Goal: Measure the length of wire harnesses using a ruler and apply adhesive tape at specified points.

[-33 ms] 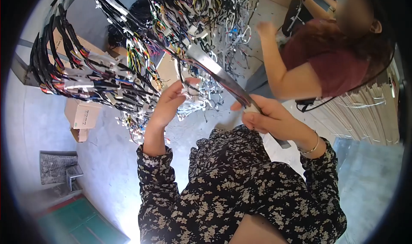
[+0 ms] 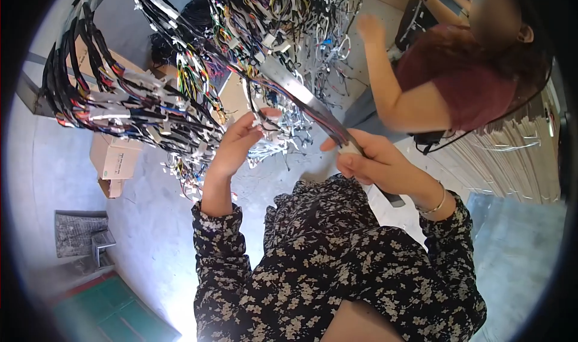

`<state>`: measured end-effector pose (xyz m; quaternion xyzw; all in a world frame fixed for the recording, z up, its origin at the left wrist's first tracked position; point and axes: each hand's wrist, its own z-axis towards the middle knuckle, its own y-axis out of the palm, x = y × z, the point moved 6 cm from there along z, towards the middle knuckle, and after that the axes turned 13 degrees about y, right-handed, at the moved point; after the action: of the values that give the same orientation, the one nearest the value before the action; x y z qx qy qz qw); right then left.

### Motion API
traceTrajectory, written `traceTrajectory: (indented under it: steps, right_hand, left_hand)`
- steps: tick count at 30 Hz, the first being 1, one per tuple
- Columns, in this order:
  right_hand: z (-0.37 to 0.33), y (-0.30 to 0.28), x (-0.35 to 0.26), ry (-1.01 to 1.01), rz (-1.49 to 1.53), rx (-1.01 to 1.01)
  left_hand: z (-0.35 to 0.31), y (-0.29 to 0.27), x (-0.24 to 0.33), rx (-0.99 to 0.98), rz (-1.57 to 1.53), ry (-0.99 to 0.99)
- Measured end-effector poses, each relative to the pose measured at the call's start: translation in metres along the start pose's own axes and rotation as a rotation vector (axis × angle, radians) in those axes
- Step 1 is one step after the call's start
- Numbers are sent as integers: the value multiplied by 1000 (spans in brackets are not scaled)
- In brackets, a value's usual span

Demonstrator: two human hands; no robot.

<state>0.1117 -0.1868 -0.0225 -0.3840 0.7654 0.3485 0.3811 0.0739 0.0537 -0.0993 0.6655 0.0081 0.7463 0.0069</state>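
The right hand (image 2: 379, 164) is gripping the bar (image 2: 289, 80) near its lower end, pressing the wires (image 2: 313, 113) there along with it. The bar is slanting up and to the left, its lower tip jutting out past that hand, and the wires are running along its length. The left hand (image 2: 235, 144) is curling off the bar's left edge, fingers at a thin branch (image 2: 248, 95); amid the clutter I cannot tell whether they are pinching it. Thick harnesses (image 2: 138, 107) are hanging to the bar's left, while a co-worker (image 2: 457, 89) is sitting to its right.
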Motion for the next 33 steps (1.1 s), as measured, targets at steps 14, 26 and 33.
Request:
traceTrajectory:
  steps: [14, 26, 33]
  right_hand:
    - [-83, -60, 109, -308, -240, 454]
    - [-168, -45, 290, -79, -180, 604]
    - [-246, -48, 278, -140, 90, 382]
  left_hand:
    - [-67, 97, -154, 181, -39, -432]
    - [-114, 293, -23, 380, -163, 29]
    - [-156, 386, -45, 178, -253, 51]
